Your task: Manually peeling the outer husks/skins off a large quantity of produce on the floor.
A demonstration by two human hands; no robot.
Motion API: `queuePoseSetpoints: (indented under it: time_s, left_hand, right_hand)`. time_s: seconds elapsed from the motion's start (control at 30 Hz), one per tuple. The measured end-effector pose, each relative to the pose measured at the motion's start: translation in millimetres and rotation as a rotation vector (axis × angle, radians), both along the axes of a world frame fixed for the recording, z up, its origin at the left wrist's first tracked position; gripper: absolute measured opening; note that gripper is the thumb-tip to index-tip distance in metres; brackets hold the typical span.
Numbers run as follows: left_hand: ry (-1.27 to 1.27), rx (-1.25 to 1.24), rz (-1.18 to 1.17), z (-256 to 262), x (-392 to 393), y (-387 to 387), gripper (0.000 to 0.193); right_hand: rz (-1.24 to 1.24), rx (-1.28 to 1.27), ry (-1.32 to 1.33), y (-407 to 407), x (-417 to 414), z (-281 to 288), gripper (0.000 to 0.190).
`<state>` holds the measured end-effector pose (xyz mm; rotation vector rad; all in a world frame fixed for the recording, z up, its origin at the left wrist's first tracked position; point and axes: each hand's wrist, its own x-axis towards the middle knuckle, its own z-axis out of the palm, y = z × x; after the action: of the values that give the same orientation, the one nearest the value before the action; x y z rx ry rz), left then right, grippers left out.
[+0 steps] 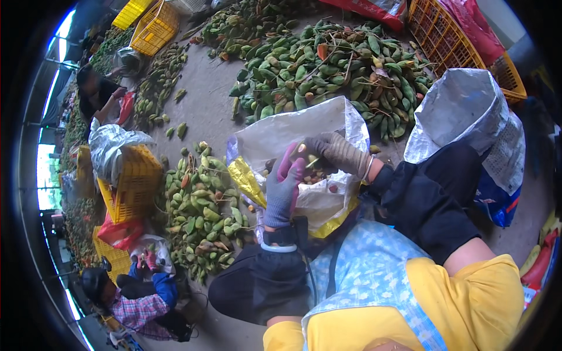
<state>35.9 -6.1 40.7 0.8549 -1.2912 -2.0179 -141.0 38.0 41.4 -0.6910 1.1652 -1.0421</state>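
My left hand [284,186], in a grey and pink knit glove, holds a pod piece [301,149] with a pale cut end between thumb and fingers. Close beside it my right hand [338,151], in a worn brown-grey glove, is closed around something that its fingers largely hide; a thin pale-green piece [312,162] shows between the hands. Both hands are over an open white woven sack [303,120] with yellow edges, which holds small brown and pale pieces [314,177]. Behind the sack lies a large heap of green pods [303,66], and a smaller heap [210,210] is to its left.
A second open woven sack [461,109] stands by my right knee. Yellow plastic crates stand at the upper right [448,35], upper left [156,28] and left [131,184]. Two people sit at the left, one at upper left [94,94] and one at lower left [140,302].
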Motion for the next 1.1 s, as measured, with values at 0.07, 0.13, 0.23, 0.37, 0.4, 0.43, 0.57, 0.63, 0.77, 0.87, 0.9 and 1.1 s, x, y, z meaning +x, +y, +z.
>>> queuePoseSetpoints:
  time_s: [0.07, 0.13, 0.23, 0.37, 0.4, 0.43, 0.57, 0.63, 0.77, 0.87, 0.9, 1.1]
  left_hand:
    - [-0.054, -0.013, 0.019, -4, 6, -2, 0.048]
    - [-0.099, -0.054, 0.004, -3, 2, 0, 0.053]
    - [-0.279, -0.434, -0.003, -14, 7, -4, 0.054]
    - [-0.486, -0.493, 0.063, -25, 16, -11, 0.048]
    - [-0.553, -0.553, 0.1, -21, 13, -10, 0.045]
    - [-0.491, -0.496, 0.111, -18, 9, -7, 0.042]
    - [-0.586, -0.625, 0.07, -11, 9, -9, 0.034]
    - [-0.708, -0.772, 0.035, -16, 13, -12, 0.031]
    - [-0.794, -0.848, 0.001, -27, 3, -10, 0.028]
    - [-0.676, -0.698, 0.012, -44, 4, -9, 0.032]
    - [-0.59, -0.614, 0.011, -45, -1, -9, 0.035]
    - [-0.209, 0.057, 0.056, -51, 2, -12, 0.039]
  right_hand:
    - [0.023, -0.031, 0.068, -5, 8, -1, 0.047]
    - [0.026, -0.077, 0.15, -10, 2, -20, 0.046]
    - [0.0, -0.233, 0.272, -15, 6, -38, 0.047]
    - [0.1, -0.198, 0.542, -16, 12, -33, 0.044]
    - [0.153, -0.143, 0.662, -15, 9, -26, 0.042]
    - [0.169, -0.133, 0.705, -14, 8, -20, 0.041]
    - [0.226, -0.026, 0.591, -10, 5, 1, 0.036]
    - [0.231, -0.014, 0.515, -8, 8, 2, 0.035]
    - [0.206, -0.084, 0.668, 0, 11, -3, 0.033]
    - [0.207, -0.217, 0.934, -1, 10, -5, 0.032]
    - [0.192, -0.203, 0.92, -1, 8, -7, 0.032]
    - [0.113, -0.159, 0.878, -4, -4, -23, 0.031]
